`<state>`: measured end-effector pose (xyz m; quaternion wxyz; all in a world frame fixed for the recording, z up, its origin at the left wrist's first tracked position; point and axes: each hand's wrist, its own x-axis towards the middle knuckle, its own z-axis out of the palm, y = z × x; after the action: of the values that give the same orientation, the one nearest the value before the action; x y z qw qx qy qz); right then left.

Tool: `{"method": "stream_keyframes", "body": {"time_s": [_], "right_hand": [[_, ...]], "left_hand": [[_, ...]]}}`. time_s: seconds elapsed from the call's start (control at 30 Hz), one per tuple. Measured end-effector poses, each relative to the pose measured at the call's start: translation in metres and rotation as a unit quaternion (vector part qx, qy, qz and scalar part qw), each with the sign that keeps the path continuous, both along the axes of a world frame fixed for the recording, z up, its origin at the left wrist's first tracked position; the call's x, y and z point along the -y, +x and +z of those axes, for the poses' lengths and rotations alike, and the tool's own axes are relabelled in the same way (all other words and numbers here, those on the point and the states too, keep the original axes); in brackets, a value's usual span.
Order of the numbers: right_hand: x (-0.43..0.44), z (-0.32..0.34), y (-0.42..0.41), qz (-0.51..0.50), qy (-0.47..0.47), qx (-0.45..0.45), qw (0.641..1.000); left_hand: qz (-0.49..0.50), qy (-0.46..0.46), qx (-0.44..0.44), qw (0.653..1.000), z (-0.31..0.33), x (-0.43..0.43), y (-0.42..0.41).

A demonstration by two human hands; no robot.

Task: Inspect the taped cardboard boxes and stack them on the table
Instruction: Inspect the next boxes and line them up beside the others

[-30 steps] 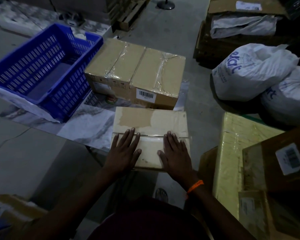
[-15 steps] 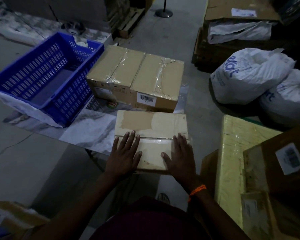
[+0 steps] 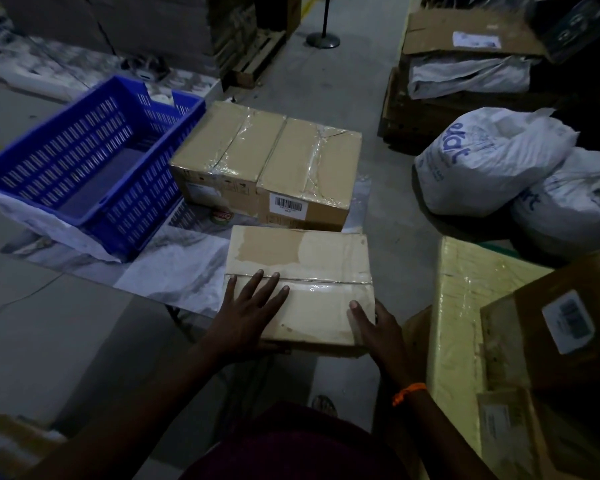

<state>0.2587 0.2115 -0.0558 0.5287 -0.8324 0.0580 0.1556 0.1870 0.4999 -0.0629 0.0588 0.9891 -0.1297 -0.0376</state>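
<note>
A pale taped cardboard box [image 3: 312, 268] lies on the near edge of the paper-covered table [image 3: 174, 265], overhanging it. My left hand [image 3: 246, 313] lies flat on the box's near left part, fingers spread, thumb under its front edge. My right hand [image 3: 374, 327] grips the box's near right corner, thumb on top. Behind it sit two taped brown boxes side by side: the left one [image 3: 222, 147] and the right one [image 3: 312, 161], which carries a barcode label.
A blue plastic crate [image 3: 84, 161] stands on the table's left. White sacks [image 3: 489, 161] lie on the floor at the right. A yellow wrapped parcel [image 3: 465, 323] and brown labelled boxes [image 3: 561, 327] are stacked near right. Cartons and a pallet stand behind.
My right hand has slid from the top of the near box to its right front corner. My left hand shifted slightly left, thumb now under the edge. The view moved back a little.
</note>
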Motion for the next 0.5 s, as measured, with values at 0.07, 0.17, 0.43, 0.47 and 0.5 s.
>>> {"method": "stream_keyframes", "body": {"time_s": [0.07, 0.17, 0.43, 0.47, 0.5], "right_hand": [[-0.005, 0.019, -0.002, 0.014, -0.008, 0.025, 1.000], [-0.021, 0.053, -0.004, 0.073, -0.042, 0.090, 0.992], [-0.123, 0.095, -0.040, 0.234, -0.082, 0.261, 0.933], [-0.136, 0.093, -0.045, 0.242, -0.087, 0.266, 0.929], [-0.145, 0.093, -0.048, 0.248, -0.095, 0.265, 0.927]], "left_hand": [[-0.009, -0.029, 0.010, 0.999, 0.004, 0.000, 0.004], [-0.001, -0.113, 0.065, 0.991, 0.018, -0.004, 0.015], [0.160, -0.285, 0.068, 0.943, 0.049, -0.049, -0.009], [0.171, -0.300, 0.062, 0.936, 0.054, -0.051, -0.016], [0.178, -0.315, 0.060, 0.930, 0.060, -0.053, -0.022]]}}
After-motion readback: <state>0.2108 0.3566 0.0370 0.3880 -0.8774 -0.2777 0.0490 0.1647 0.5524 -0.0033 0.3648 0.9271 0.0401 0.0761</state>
